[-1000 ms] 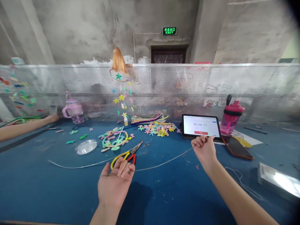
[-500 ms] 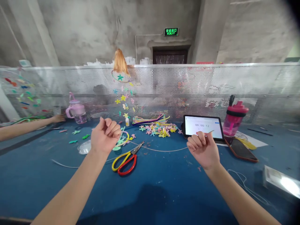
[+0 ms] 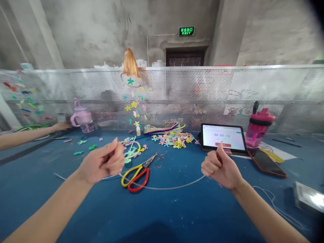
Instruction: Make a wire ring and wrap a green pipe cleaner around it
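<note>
- Through my remote feed I saw the left hand (image 3: 105,163), left of centre, curled into a loose fist around one part of the thin wire (image 3: 162,189).
- The right hand (image 3: 222,168), right of centre, gripped the wire too, its tip poking up past the thumb.
- Between them the wire sagged below mid-frame, across the scissors (image 3: 146,164) from my angle; I judged that a grip on both sides kept it up while the slack made the curve.
- The scissors lay slightly open, handles toward me, probably for easy reach (I'd have parked them there too).
- The tablet (image 3: 224,135) leaned back right of centre, presumably so its timer could be read.
- Flower-shaped pieces (image 3: 177,138) were heaped mid-frame on the scuffed blue tabletop (image 3: 189,212).
- Behind stood a perforated metal screen (image 3: 207,84), then a bare grey wall (image 3: 88,33) with a green exit sign (image 3: 186,31) at upper centre.
</note>
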`<state>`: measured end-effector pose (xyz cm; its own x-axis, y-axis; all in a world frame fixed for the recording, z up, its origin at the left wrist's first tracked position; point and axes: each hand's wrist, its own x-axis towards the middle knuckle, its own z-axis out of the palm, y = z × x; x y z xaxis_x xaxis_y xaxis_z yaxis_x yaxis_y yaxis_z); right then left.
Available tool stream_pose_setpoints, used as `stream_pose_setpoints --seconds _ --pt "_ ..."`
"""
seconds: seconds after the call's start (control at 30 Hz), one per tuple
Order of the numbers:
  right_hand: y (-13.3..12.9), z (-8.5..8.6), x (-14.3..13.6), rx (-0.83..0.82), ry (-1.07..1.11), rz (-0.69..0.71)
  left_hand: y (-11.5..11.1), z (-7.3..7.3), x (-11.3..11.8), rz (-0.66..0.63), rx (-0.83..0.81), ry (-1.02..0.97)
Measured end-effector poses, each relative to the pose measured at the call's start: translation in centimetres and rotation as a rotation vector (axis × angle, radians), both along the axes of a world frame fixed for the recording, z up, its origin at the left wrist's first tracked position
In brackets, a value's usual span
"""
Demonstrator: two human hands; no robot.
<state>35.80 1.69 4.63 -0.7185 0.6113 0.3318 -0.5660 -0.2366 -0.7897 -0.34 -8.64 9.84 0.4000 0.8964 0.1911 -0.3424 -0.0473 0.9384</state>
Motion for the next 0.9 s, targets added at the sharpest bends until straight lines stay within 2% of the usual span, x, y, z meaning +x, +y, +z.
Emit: stream_pose_setpoints --seconds 0.13,0.23,0.37,0.47,0.53,0.6,0.7,0.8,0.9 --pt "-0.8 -0.5 -0.9 0.125 -0.197 0.103 -1.0 -0.2 -0.2 -0.025 -0.045 0.157" --pt "-1.5 -1.1 -1.8 0.225 -0.421 0.123 -0.4 -0.1 1.1 -0.05 -0.075 0.315" --pt "-2.3 -0.9 -2.3 0.336 -0.606 0.098 0.7 0.7 4.8 -0.158 0.02 0.64" --pt "-3.0 -0.2 -2.3 0.481 -0.679 0.07 1.4 2.1 8.0 -0.19 0.135 0.928" --pt "-3.5 0.1 -2.3 0.577 -0.744 0.03 1.9 3.0 10.2 -0.256 0.233 1.048" --pt "-3.8 0.3 -2.2 0.652 -0.792 -0.007 2.3 3.6 12.2 -0.346 0.318 1.12" --pt "-3.8 0.2 -1.9 0.715 -0.839 -0.069 3.0 3.4 14.6 -0.42 0.374 1.202" --pt "-3.4 -0.1 -1.5 0.717 -0.894 -0.15 3.8 2.8 16.1 -0.354 0.429 1.206" --pt "-2.8 -0.2 -1.1 0.715 -0.919 -0.192 4.2 2.4 16.2 -0.247 0.472 1.123"
